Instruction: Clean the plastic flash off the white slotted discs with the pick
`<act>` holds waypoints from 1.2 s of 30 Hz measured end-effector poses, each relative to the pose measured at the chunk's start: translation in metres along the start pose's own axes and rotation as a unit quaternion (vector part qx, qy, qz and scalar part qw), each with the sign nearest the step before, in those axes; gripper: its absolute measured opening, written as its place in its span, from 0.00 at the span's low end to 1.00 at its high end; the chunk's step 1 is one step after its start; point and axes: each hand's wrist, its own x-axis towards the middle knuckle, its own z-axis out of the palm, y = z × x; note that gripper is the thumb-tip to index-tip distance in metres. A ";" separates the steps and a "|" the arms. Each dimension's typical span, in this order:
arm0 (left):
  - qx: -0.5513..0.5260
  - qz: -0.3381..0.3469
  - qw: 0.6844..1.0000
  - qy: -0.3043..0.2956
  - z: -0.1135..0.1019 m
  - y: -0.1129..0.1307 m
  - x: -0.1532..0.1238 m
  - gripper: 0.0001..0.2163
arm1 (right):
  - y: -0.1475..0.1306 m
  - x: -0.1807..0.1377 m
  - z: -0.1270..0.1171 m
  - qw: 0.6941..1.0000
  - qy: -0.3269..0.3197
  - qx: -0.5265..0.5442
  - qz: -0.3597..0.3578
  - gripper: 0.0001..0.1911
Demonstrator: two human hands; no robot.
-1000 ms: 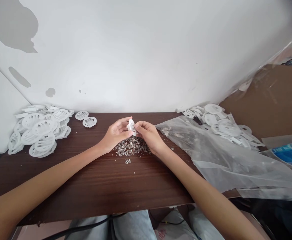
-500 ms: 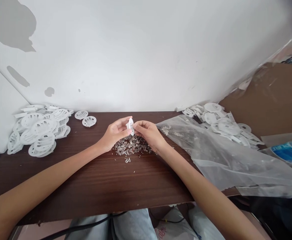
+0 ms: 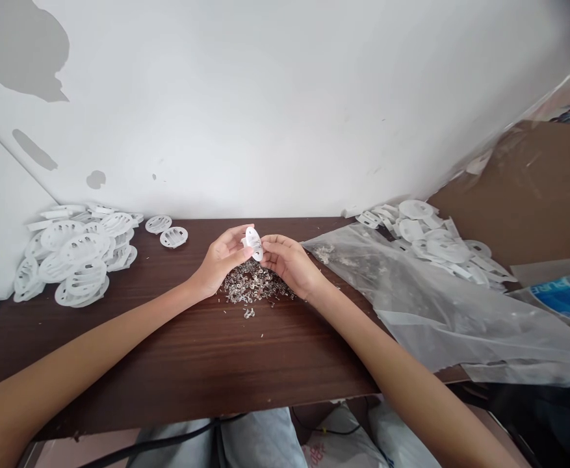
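Observation:
My left hand (image 3: 219, 261) grips a white round slotted plastic piece (image 3: 252, 242) by its edge, thumb in front and fingers behind. The piece is tilted, its oval face with small holes turned partly towards me. My right hand (image 3: 289, 261) is closed in a pinch at the right side of this piece, fingertips against or very near its face. Whatever lies between those fingertips is too small to make out. Under both hands a heap of small shiny metal clips (image 3: 253, 286) lies on the dark wooden table (image 3: 207, 364).
At the left stands a pile of white slotted discs (image 3: 82, 250), with two separate discs (image 3: 173, 236) beside it. More white plastic pieces (image 3: 440, 247) lie at the right, by a clear plastic sheet (image 3: 426, 318) and a brown board (image 3: 543, 195). A white wall (image 3: 246, 117) rises behind.
The white piece has turned in my left hand, so more of its slotted face shows. My right fingertips have shifted slightly to its right edge.

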 end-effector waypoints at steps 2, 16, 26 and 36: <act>0.000 0.006 1.000 -0.005 -0.001 -0.001 0.000 0.25 | 0.001 -0.001 0.000 1.000 -0.004 -0.002 0.001 0.13; 0.013 0.007 1.000 -0.027 0.001 0.000 0.000 0.26 | 0.004 -0.001 0.001 1.000 -0.015 0.008 0.001 0.12; -0.001 0.031 0.999 0.040 0.004 0.001 -0.001 0.23 | -0.006 0.002 -0.008 0.976 0.054 -0.192 -0.090 0.10; -0.026 0.065 0.977 0.202 0.005 0.001 0.004 0.17 | -0.004 0.009 -0.028 0.795 0.013 -0.565 -0.223 0.10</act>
